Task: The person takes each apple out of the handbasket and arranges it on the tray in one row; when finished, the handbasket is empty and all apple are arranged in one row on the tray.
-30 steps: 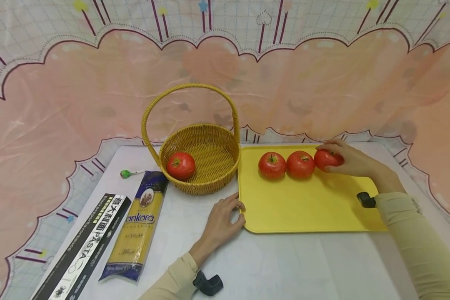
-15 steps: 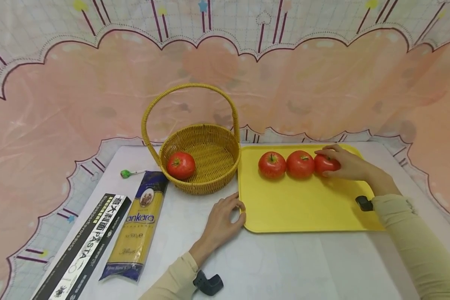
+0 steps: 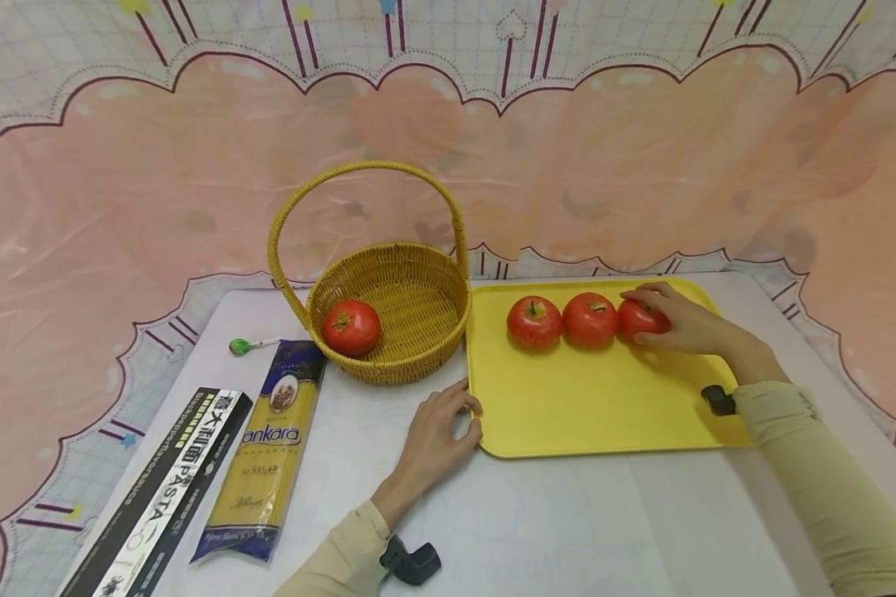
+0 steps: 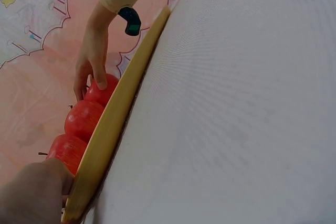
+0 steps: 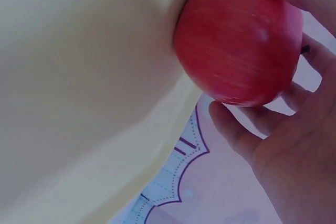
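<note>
Three red apples stand in a row along the back of a yellow tray. My right hand has its thumb and fingers round the rightmost apple, whose side fills much of the right wrist view. Close beside it sit the middle apple and the left apple. My left hand holds the tray's left edge near the front corner, fingers bent over the rim. Another red apple lies in the left part of a woven basket.
The basket, with its tall arched handle, stands left of the tray. A spaghetti packet, a black pasta box and a green-headed lollipop lie farther left on the white table. A patterned cloth hangs behind.
My right hand and the rightmost apple have shifted slightly left, towards the middle apple. The head view has turned a little. My left hand stays at the tray's edge.
</note>
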{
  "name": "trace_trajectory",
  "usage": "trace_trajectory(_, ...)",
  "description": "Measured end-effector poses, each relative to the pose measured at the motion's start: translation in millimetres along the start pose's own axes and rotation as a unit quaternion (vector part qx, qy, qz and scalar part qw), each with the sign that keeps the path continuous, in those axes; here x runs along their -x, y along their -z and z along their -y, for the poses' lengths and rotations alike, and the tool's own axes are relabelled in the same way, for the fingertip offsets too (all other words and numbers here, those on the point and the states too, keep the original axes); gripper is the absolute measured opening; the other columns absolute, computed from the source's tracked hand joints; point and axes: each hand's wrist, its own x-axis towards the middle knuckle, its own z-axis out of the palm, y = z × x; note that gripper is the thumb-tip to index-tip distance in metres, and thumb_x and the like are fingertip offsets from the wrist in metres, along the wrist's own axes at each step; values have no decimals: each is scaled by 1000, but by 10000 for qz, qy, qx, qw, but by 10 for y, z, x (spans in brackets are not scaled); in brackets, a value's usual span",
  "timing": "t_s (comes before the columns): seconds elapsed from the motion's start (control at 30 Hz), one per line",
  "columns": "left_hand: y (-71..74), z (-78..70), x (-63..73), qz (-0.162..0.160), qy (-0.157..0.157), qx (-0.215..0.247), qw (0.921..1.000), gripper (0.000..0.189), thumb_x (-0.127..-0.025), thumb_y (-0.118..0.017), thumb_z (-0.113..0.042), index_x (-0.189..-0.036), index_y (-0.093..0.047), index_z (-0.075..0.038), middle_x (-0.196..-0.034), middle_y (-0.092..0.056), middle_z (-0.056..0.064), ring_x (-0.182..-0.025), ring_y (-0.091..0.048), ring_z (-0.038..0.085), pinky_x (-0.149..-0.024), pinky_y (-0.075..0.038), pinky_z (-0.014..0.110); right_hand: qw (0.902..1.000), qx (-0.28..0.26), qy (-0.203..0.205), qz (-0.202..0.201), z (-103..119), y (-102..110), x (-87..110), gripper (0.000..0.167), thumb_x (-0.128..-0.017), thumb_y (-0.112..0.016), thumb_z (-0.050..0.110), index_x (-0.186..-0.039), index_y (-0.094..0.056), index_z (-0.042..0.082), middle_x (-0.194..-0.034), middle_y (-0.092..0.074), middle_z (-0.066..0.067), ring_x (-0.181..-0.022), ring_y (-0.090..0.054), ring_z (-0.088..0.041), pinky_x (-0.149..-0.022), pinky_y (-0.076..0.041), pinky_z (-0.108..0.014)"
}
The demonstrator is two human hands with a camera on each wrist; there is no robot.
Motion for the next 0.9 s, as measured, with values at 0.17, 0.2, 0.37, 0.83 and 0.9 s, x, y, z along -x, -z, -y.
trace_trajectory(0.17, -4, 5, -7, 10, 22, 11, 10000, 10, -82, -62, -16, -89, -62, -22, -134, -57, 3, -91, -56, 15, -78, -39, 32, 9996, -88, 177, -214, 7, 6, -31, 58, -85, -68, 23, -135, -45, 6, -138, -35, -23, -122, -39, -44, -99, -32, -64)
trace_trajectory(0.2, -4, 4, -8, 11, 19, 10, 10000, 10, -82, -62, -16, -89, -62, -22, -134, -58, 3, -92, -57, 16, -78, -40, 32, 9993, -113, 207, -305, 17, 5, -42, 55, -85, -67, 22, -133, -46, 6, -138, -35, -22, -124, -38, -45, -99, -31, -65)
trace_trajectory(0.37, -4, 1, -10, 17, 11, -35, 10000, 10, -81, -61, -15, -89, -62, -22, -134, -58, 3, -91, -57, 15, -78, -39, 31, 9952, -173, 423, -865, 102, 7, -122, 40, -86, -64, 14, -124, -54, 9, -137, -42, -18, -123, -42, -40, -98, -36, -60)
trace_trajectory(0.83, -13, 13, 8, 3, 3, -85, 10000, 10, -81, -62, -17, -89, -62, -22, -133, -58, 3, -93, -57, 15, -78, -40, 31, 9890, -166, 1107, -964, 505, -43, -403, 34, -86, -65, 15, -119, -58, 15, -126, -55, -8, -125, -44, -33, -102, -33, -55)
trace_trajectory(0.9, -11, 11, 8, -4, 26, -86, 10000, 10, -81, -62, -17, -89, -62, -22, -134, -58, 3, -93, -57, 15, -78, -40, 31, 9872, -183, 1278, -933, 561, -59, -448, 34, -86, -64, 15, -120, -58, 16, -124, -56, -6, -121, -47, -30, -100, -35, -53)
